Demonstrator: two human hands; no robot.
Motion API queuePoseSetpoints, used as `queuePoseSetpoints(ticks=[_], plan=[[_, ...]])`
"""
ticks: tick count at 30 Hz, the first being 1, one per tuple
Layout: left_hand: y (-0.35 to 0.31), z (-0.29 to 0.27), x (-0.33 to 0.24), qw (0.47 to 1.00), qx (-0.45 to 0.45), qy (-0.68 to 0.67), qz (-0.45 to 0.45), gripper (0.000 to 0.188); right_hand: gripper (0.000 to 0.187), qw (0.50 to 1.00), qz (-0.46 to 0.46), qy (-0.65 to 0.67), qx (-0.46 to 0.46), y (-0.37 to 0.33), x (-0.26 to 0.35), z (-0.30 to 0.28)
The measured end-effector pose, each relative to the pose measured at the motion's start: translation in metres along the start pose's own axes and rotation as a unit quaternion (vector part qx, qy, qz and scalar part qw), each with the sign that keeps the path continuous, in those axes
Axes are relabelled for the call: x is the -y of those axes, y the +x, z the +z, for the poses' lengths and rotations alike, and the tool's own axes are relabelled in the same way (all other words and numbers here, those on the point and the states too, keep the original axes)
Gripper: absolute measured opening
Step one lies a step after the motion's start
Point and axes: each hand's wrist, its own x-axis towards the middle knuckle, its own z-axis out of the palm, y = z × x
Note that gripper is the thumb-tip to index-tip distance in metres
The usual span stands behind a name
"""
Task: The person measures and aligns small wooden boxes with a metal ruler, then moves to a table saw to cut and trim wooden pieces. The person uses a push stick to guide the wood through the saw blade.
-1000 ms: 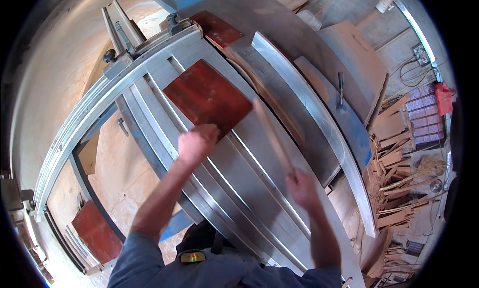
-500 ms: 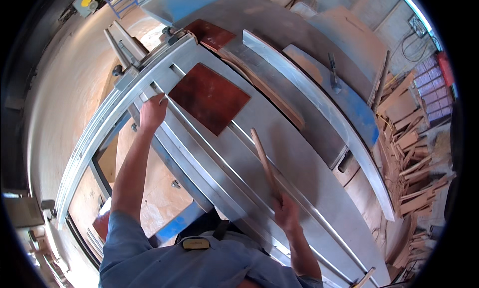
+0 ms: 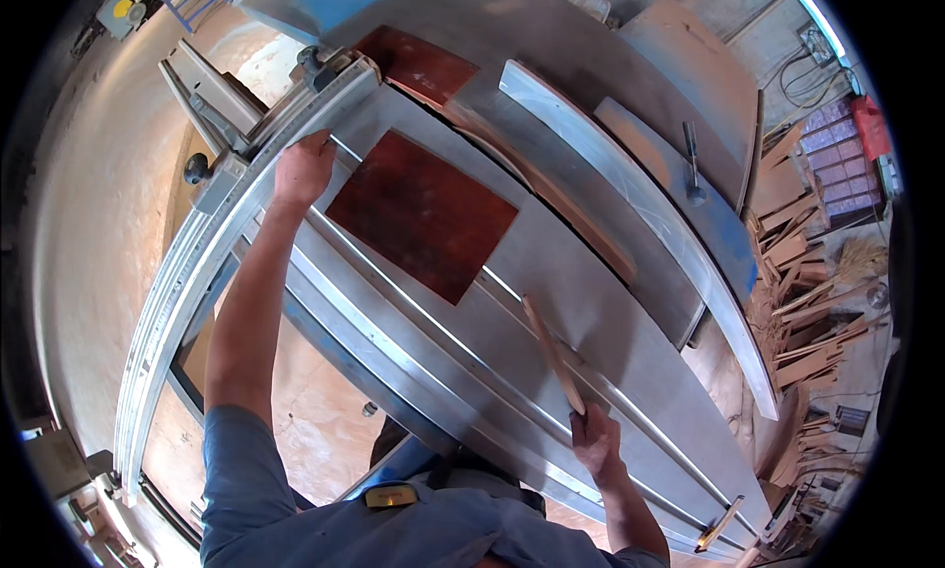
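Observation:
A reddish-brown rectangular panel (image 3: 425, 217) lies flat on the grey metal table (image 3: 630, 356) of a saw-like machine. At the far left, my left hand (image 3: 303, 169) is closed with curled fingers beside the metal fence (image 3: 345, 94), just left of the panel. Whatever its fingers grip, if anything, is hidden. My right hand (image 3: 598, 440) is wrapped round the near end of a narrow wooden stick (image 3: 553, 353). The stick slants up and away over the table, its far tip short of the panel's near right corner.
Another reddish-brown panel (image 3: 418, 64) lies beyond the fence. A long metal bar (image 3: 640, 194) stretches along the far side, with a dark-handled tool (image 3: 693, 164) past it. Wood offcuts (image 3: 802, 273) are heaped at right. A small wooden piece (image 3: 722, 525) rests at the table's near right end.
My left hand has moved farther away, up toward the fence. My right hand has shifted right and nearer with the stick. The whole view has tilted a little; the panel looks lower in it.

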Motion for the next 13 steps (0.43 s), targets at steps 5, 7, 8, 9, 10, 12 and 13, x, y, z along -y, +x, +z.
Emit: queuePoseSetpoints(ticks=[5,7,8,9,10,12,13], plan=[[0.025,0.010,-0.020,0.996,0.014,0.052,0.068,0.033,0.012,1.000,-0.003,0.001,-0.030,0.001,0.005,0.003],[0.039,0.010,-0.027,0.986,0.021,0.103,0.133,0.034,0.012,1.000,-0.005,0.000,-0.025,0.004,0.009,0.000],[0.047,0.013,-0.029,0.976,0.019,0.128,0.174,0.035,0.012,1.000,-0.004,0.000,-0.023,0.005,0.010,-0.002],[0.058,0.019,-0.031,0.964,0.019,0.153,0.217,0.036,0.013,1.000,-0.007,-0.009,-0.029,0.005,0.009,0.001],[0.069,0.025,-0.031,0.949,0.024,0.196,0.245,0.038,0.013,0.999,-0.012,-0.008,-0.035,0.006,0.007,0.002],[0.093,0.039,-0.036,0.913,0.034,0.277,0.298,0.043,0.014,0.999,-0.020,-0.008,-0.045,0.009,0.005,0.005],[0.103,0.046,-0.039,0.895,0.011,0.284,0.344,0.045,0.015,0.998,-0.027,-0.010,-0.059,0.010,0.004,0.007]])
